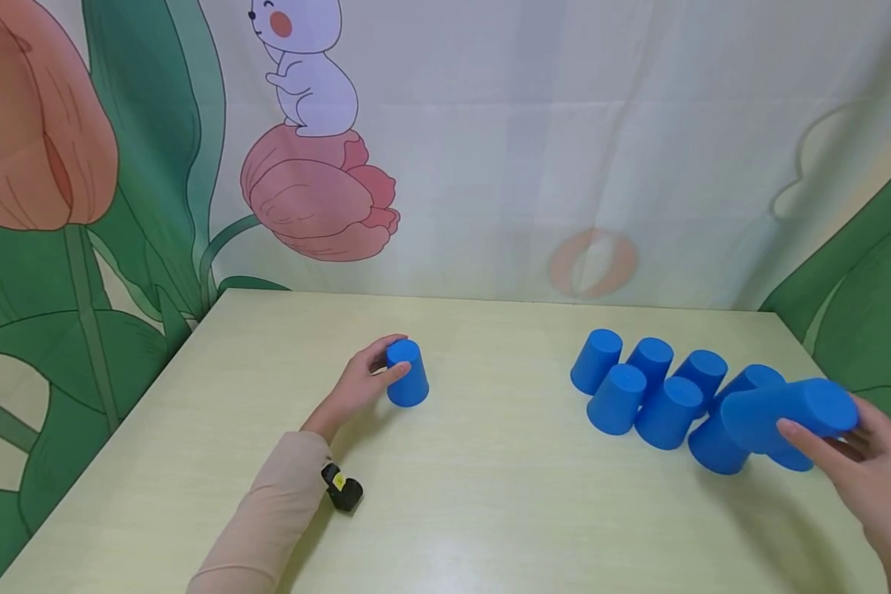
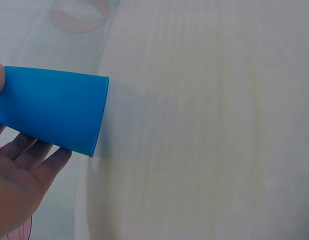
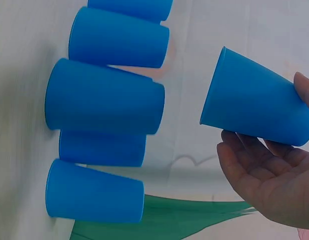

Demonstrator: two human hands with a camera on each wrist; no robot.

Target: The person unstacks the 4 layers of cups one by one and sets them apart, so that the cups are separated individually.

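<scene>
On the left side of the table, my left hand (image 1: 361,381) grips an upside-down blue cup (image 1: 410,381), thumb on one side and fingers on the other. In the left wrist view that cup (image 2: 52,110) has its rim close to the tabletop; whether it touches cannot be told. At the right, my right hand (image 1: 872,470) holds another blue cup (image 1: 780,417), tilted with its base toward the hand. The right wrist view has this cup (image 3: 257,100) held apart from the upside-down cups (image 3: 104,97) standing on the table. In the head view it partly hides some of them.
Several upside-down blue cups (image 1: 617,400) stand close together in two rough rows at the right of the pale table (image 1: 483,495). Behind the table hangs a cloth (image 1: 483,165) printed with flowers and an animal. A small black device (image 1: 343,488) is on the left wrist.
</scene>
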